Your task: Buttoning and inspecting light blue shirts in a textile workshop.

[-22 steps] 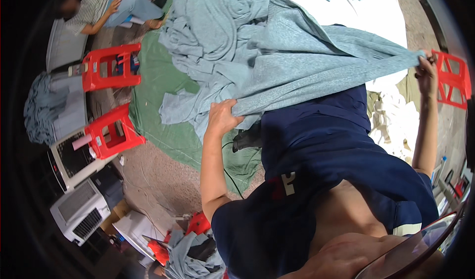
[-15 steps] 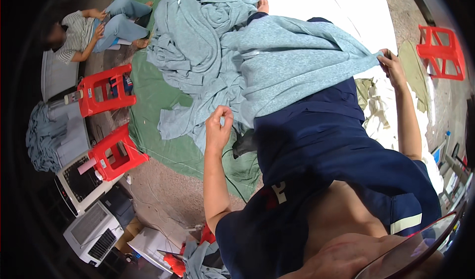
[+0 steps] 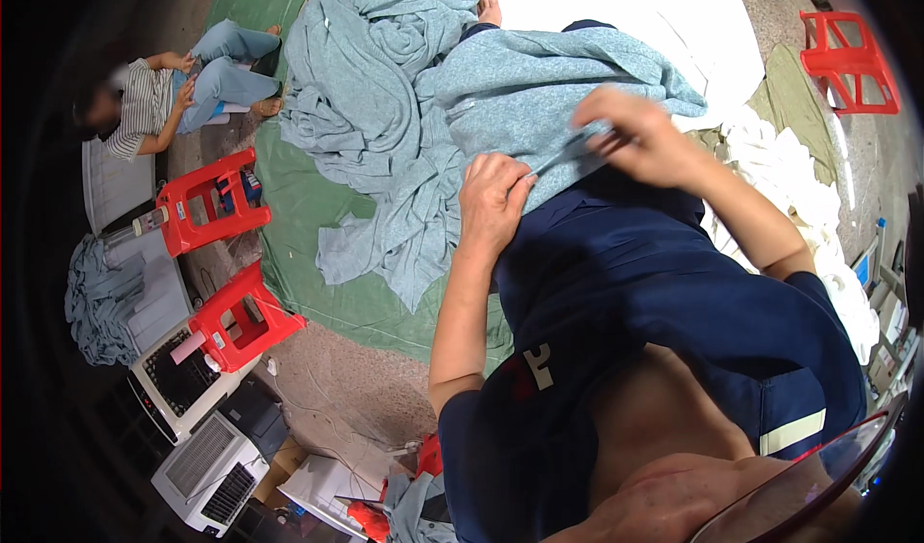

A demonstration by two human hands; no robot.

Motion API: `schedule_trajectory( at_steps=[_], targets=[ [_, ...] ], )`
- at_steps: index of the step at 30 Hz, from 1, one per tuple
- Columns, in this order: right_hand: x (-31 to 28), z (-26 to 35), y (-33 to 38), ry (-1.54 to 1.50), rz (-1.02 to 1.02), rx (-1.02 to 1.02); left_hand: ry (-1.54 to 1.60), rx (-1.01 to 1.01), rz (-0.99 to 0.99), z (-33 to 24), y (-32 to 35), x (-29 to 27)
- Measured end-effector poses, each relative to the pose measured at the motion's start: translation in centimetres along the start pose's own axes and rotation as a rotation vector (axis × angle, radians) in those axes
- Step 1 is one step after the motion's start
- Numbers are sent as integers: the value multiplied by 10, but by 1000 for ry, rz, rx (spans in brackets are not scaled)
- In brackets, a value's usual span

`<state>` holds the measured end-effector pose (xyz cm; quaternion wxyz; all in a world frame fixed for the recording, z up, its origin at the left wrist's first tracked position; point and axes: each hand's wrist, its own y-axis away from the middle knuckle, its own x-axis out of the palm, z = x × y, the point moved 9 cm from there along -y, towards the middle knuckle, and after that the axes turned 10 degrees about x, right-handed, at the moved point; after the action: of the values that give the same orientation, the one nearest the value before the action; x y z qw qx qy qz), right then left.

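A heathered blue-grey knit cloth lies bunched across my lap, over my dark navy clothing. At its near edge, my left hand is closed with the cloth pinched between thumb and fingers. Just right of it, my right hand hovers close over the same cloth. Motion smears its curled fingers, so whether they hold the cloth cannot be made out. A narrow ridge of cloth runs from my left thumb toward the right fingertips.
More blue-grey cloth is heaped at the left on a green sheet. White fabric lies to the right. Red stools stand at left, another red stool at far right. A seated person is at upper left.
My right hand has let go of the cloth's far right corner and moved left over my lap. My left hand, empty before, has moved right and up and taken the cloth's edge.
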<state>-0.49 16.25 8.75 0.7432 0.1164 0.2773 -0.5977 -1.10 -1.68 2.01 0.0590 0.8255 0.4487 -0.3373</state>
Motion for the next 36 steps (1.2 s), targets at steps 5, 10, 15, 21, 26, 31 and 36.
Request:
schedule_trajectory(
  at_steps=[5,10,15,21,26,31,36],
  targets=[
    [73,6,8,-66,510,324,400,-236,112,-12,13,-2],
    [-39,2,12,-700,287,493,284,-57,246,-29,26,-29],
    [-227,-114,82,-761,-321,510,533,-412,415,12,39,-29],
    [-201,-276,161,-234,-368,1073,751,-552,288,57,35,-3],
    [-182,-262,146,407,-488,855,697,-603,284,74,34,4],
    [-120,-106,69,353,-382,297,686,-669,306,79,49,-1],
    [-23,-55,34,157,55,202,696,-715,327,88,61,-1]
  ],
)
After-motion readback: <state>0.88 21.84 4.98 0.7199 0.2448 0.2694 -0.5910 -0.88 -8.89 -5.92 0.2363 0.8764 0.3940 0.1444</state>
